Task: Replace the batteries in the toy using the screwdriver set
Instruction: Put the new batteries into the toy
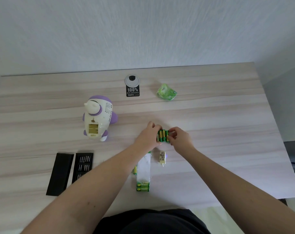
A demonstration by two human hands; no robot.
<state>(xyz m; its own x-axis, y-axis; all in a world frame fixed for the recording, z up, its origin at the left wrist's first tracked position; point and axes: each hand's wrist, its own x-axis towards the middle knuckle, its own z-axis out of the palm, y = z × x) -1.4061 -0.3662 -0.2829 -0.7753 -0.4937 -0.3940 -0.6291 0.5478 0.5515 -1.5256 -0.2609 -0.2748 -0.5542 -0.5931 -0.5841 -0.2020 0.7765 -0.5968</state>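
Observation:
A white and purple toy lies on its back at the table's left centre, its battery bay open. Both hands grip a pack of green batteries right of the toy: my left hand on its left side, my right hand on its right. Nearer me lie two loose green batteries beside a white wrapper, another battery partly under my left forearm, and the small battery cover. The open screwdriver bit tray and its black lid lie at the front left.
A grey cable grommet with a black label sits at the back of the wooden table. A crumpled green packet lies to its right. The table's right edge drops off to the floor.

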